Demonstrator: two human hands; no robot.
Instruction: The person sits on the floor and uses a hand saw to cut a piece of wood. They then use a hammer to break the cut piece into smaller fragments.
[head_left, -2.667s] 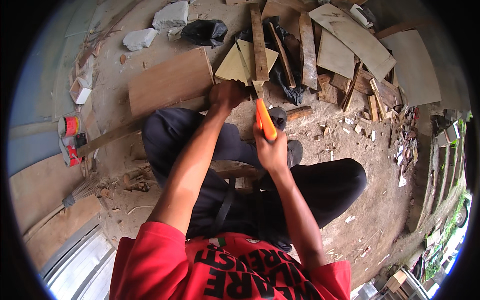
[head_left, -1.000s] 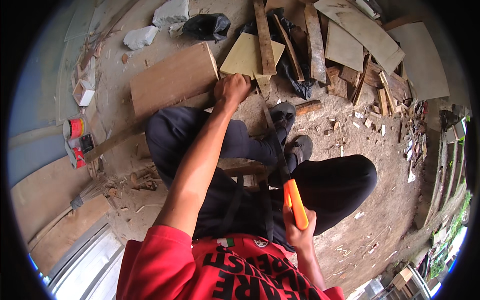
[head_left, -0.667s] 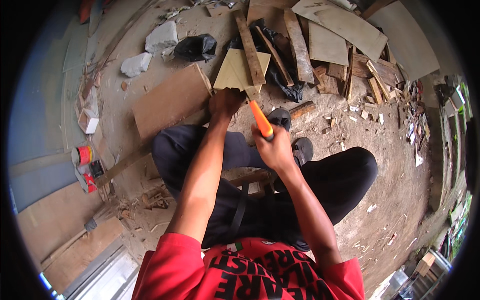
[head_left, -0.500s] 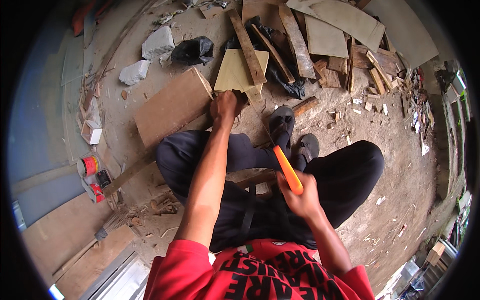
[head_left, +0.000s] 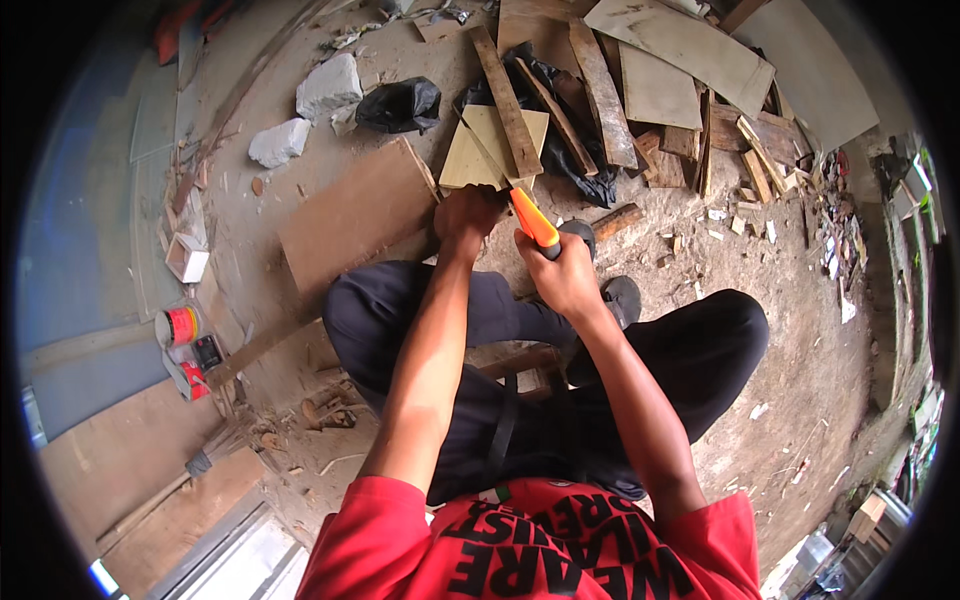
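- Head view: right hand (head_left: pixel 562 272) wrapped around the orange handle of the saw (head_left: pixel 533 218), whose blade points forward across the pale panel (head_left: pixel 463 162), apparently angled that way for a straight push and pull.
- Left hand (head_left: pixel 468 213) sits at the panel's near edge, just beside the handle, presumably bracing the work; its fingers are too dark to tell what that grip holds.
- Brown plank (head_left: pixel 506 105) lies across the panel, perhaps as a weight.

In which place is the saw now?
In the head view, the orange-handled saw is at upper centre, in the right hand, its handle just right of the left hand and its blade over the pale yellow board.
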